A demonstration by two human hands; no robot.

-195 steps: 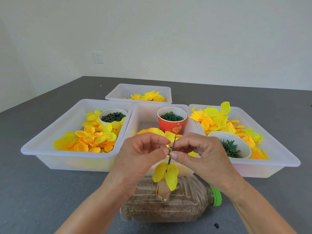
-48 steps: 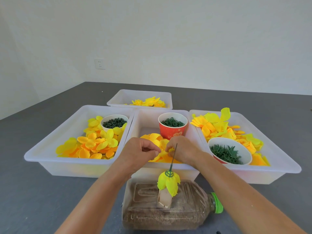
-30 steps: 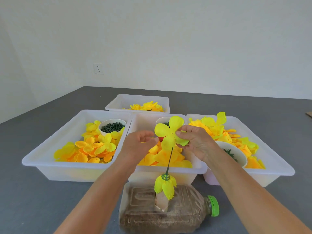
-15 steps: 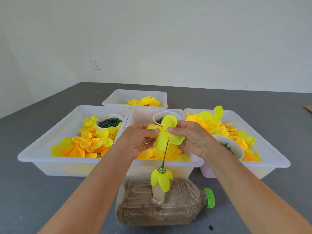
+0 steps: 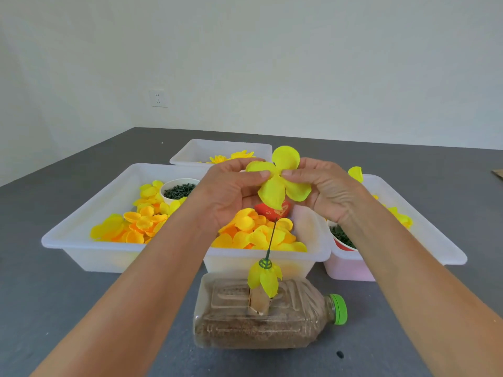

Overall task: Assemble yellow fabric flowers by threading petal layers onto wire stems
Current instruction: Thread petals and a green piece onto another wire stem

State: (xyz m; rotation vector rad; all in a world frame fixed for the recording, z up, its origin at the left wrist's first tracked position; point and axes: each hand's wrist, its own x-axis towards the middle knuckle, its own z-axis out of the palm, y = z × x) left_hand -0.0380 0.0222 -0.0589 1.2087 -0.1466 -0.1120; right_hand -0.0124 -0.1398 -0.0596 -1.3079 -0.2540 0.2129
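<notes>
Nearest on the grey worktop (image 5: 54,281) lies a clear plastic bottle of brown grains (image 5: 261,314), a thin green wire stem (image 5: 272,238) rising from it above a folded yellow petal layer (image 5: 264,276). Directly above the bottle, the left hand (image 5: 226,191) and right hand (image 5: 326,191), forearms outstretched, each pinch the four-lobed yellow fabric petal layer (image 5: 277,180) with fingers and thumb, clear of the stem tip. Behind the bottle, white plastic trays (image 5: 81,240) of yellow petals stand before a white wall; a red cup (image 5: 272,210) is mostly hidden.
</notes>
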